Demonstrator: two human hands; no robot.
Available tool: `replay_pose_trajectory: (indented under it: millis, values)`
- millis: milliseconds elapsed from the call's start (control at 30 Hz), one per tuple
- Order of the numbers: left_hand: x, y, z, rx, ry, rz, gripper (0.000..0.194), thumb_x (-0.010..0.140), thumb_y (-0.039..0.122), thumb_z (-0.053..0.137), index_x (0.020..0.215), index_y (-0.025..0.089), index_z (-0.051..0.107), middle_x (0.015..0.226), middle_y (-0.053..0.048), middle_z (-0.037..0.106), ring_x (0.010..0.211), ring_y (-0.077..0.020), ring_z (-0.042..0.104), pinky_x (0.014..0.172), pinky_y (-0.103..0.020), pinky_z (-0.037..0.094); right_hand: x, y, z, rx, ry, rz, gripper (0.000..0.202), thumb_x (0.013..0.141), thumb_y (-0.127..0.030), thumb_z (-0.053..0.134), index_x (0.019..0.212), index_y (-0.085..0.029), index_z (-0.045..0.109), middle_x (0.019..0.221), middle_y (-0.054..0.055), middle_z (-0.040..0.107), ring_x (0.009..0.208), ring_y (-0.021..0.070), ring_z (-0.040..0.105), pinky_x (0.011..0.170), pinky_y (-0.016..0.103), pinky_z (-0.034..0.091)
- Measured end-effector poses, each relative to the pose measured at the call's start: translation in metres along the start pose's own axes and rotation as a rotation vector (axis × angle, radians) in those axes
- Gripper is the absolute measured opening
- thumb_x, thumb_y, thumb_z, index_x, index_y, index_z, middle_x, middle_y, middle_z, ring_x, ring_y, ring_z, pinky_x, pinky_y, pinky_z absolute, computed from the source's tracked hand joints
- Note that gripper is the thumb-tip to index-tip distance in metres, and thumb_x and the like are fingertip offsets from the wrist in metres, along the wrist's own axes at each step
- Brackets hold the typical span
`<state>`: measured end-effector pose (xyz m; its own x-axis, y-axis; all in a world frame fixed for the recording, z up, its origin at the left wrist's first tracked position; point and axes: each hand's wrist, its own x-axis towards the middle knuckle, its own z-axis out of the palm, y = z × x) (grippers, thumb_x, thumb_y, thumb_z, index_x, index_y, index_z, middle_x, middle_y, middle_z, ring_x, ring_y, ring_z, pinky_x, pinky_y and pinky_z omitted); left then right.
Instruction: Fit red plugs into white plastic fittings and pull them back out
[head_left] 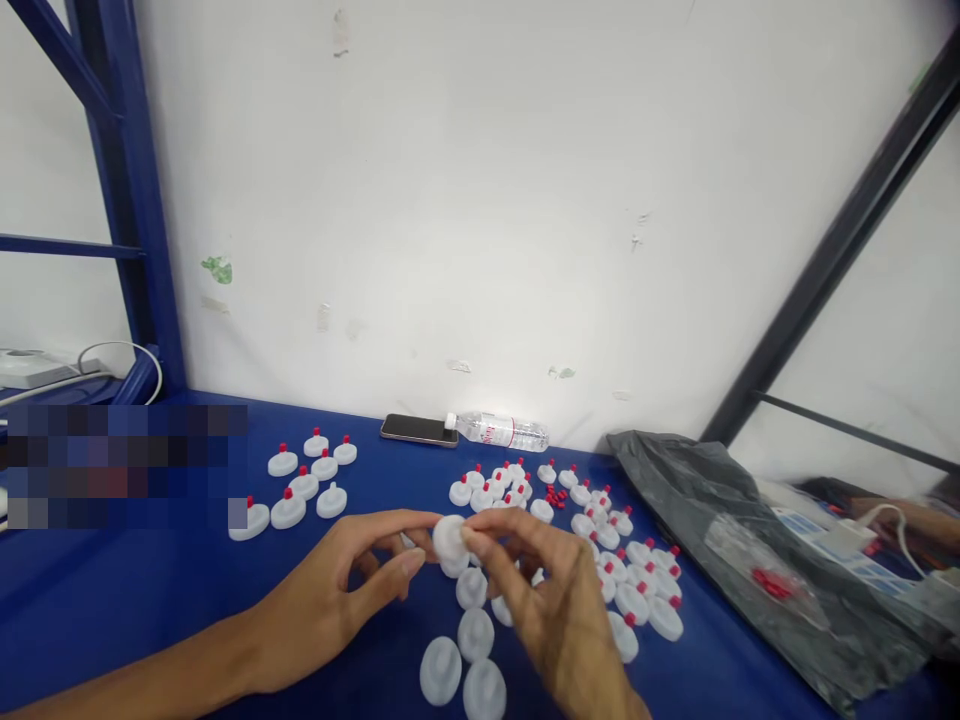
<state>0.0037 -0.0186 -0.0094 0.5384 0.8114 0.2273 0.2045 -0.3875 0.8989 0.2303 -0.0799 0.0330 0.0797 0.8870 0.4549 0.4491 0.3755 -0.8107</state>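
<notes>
A round white plastic cap [450,540] is pinched between the thumb and fingers of my right hand [559,590], in front of my chest over the blue table. Its flat face is turned toward me. My left hand [330,590] is at the cap's left side, with the index fingertip at its edge and the thumb apart from it. Below the hands lie several white caps without red tips, such as a white cap [440,671]. Beyond my right hand stand many white caps with red tips [632,602], around a small pile of loose red tips [556,497]. Some caps are hidden behind my fingers.
On the left stands another group of red-tipped caps [288,510]. By the wall lie a phone [420,430] and a water bottle [499,431]. At right, a grey plastic sheet [720,560] carries a clear bag of red pieces [776,583]. Another person's hand [926,525] shows far right.
</notes>
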Motion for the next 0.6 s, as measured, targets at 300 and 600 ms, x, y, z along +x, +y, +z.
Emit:
replay_pose_trajectory:
  millis: [300, 600]
  values:
    - [-0.009, -0.012, 0.01, 0.384, -0.161, 0.286, 0.031, 0.092, 0.044, 0.081, 0.121, 0.036, 0.074, 0.108, 0.002, 0.075, 0.086, -0.0199, 0.069, 0.08, -0.03, 0.052, 0.02, 0.051, -0.058, -0.486, 0.165, 0.107, 0.037, 0.09, -0.058, 0.065, 0.089, -0.028, 0.088, 0.064, 0.002, 0.075, 0.057, 0.0227, 0.066, 0.067, 0.037, 0.052]
    - [-0.014, -0.011, 0.019, 0.452, -0.255, 0.22, 0.033, 0.091, 0.022, 0.075, 0.121, 0.035, 0.07, 0.122, 0.003, 0.073, 0.093, -0.0189, 0.072, 0.085, -0.029, 0.052, 0.02, 0.066, -0.064, -0.733, -0.034, 0.188, 0.027, 0.1, -0.045, 0.063, 0.097, -0.031, 0.086, 0.076, 0.002, 0.082, 0.072, 0.0245, 0.076, 0.067, 0.034, 0.051]
